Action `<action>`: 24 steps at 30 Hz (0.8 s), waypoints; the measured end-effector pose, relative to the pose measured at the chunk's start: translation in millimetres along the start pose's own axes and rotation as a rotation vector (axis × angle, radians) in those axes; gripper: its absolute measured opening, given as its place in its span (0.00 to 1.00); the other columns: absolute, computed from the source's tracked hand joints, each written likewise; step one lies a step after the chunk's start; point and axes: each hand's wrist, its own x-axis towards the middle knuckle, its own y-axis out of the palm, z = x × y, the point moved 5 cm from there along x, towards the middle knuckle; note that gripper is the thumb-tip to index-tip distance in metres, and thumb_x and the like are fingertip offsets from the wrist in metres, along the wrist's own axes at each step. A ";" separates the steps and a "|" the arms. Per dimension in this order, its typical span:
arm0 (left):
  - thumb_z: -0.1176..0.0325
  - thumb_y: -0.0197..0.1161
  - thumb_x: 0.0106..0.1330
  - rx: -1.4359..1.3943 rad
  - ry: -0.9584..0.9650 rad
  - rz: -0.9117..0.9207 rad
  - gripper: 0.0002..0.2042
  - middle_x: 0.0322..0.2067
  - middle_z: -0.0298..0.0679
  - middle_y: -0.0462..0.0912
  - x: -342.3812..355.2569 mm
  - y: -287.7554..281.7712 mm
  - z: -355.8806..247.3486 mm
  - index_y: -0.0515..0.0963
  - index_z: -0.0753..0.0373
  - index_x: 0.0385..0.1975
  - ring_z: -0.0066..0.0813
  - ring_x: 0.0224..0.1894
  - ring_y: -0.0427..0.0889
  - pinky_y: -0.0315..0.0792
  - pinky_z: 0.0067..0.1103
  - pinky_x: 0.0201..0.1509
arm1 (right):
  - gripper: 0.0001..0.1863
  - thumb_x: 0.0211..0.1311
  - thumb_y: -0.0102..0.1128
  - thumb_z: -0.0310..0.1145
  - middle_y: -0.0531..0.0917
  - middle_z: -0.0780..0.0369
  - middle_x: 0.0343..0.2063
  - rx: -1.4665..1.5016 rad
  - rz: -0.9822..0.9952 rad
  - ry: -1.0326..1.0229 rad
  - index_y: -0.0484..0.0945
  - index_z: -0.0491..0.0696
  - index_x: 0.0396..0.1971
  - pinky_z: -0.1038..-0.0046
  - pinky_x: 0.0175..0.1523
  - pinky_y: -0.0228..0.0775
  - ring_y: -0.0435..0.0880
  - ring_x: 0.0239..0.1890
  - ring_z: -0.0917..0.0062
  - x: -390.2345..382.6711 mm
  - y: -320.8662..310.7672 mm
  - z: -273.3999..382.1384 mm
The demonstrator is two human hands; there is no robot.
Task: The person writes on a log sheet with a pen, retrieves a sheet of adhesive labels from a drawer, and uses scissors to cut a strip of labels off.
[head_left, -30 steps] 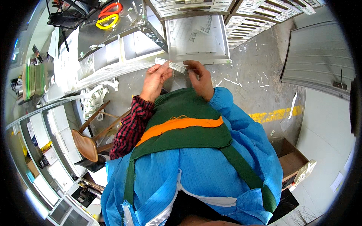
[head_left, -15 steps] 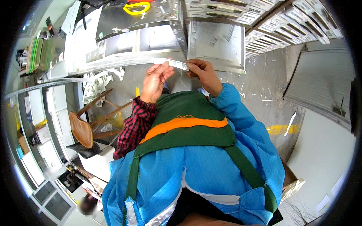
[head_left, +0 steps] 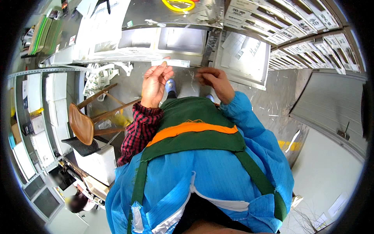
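Observation:
In my left hand [head_left: 155, 82] a narrow white printed label strip [head_left: 180, 63] is pinched between thumb and fingers, held roughly level. My right hand [head_left: 218, 83] is to the right of the strip, apart from it, with its fingers loosely bent and nothing visible in them. Both hands are in front of my green apron [head_left: 187, 111], over the floor at the near side of the workbench [head_left: 154, 15]. White open trays [head_left: 157, 52] are set under the bench top just beyond the strip.
Scissors with yellow handles [head_left: 180, 9] lie on the bench. A white bin [head_left: 265, 64] with papers stands right, below racks of labelled slots [head_left: 288, 31]. At left are a wooden chair [head_left: 81, 124], a heap of label strips [head_left: 100, 80] and shelves. Scraps litter the floor.
My right hand has let go of the strip's right end and moved a little right and down. The left hand keeps the strip, now more level. The view has shifted.

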 end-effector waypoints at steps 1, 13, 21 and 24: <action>0.73 0.58 0.66 -0.006 0.014 -0.008 0.07 0.37 0.41 0.84 -1.0 -2.2 -4.5 0.80 0.68 0.40 0.23 0.33 0.83 0.79 0.20 0.40 | 0.15 0.65 0.54 0.29 0.83 0.59 0.36 -0.004 -0.060 0.091 0.76 0.39 0.48 0.76 0.42 0.73 0.79 0.34 0.78 -3.0 -11.4 -12.2; 0.74 0.60 0.65 -0.030 0.140 -0.240 0.09 0.34 0.34 0.83 -20.6 -64.6 -41.4 0.77 0.64 0.45 0.21 0.35 0.82 0.77 0.16 0.38 | 0.14 0.61 0.57 0.30 0.82 0.60 0.36 0.309 -0.431 -0.057 0.76 0.44 0.47 0.75 0.34 0.73 0.80 0.32 0.74 41.6 -171.5 -69.9; 0.76 0.57 0.67 -0.136 0.258 -0.206 0.08 0.38 0.43 0.82 -11.3 -123.7 -116.0 0.76 0.69 0.43 0.33 0.40 0.84 0.82 0.25 0.43 | 0.19 0.65 0.56 0.35 0.85 0.61 0.38 -0.548 0.081 0.182 0.75 0.43 0.53 0.79 0.37 0.73 0.80 0.31 0.80 40.4 -16.0 53.9; 0.74 0.55 0.68 -0.054 0.425 -0.119 0.08 0.39 0.45 0.82 3.9 -137.9 -172.4 0.76 0.69 0.44 0.32 0.40 0.84 0.81 0.25 0.44 | 0.13 0.66 0.53 0.29 0.84 0.61 0.32 -0.681 0.179 -0.078 0.77 0.39 0.46 0.80 0.32 0.71 0.77 0.26 0.84 46.9 103.4 123.8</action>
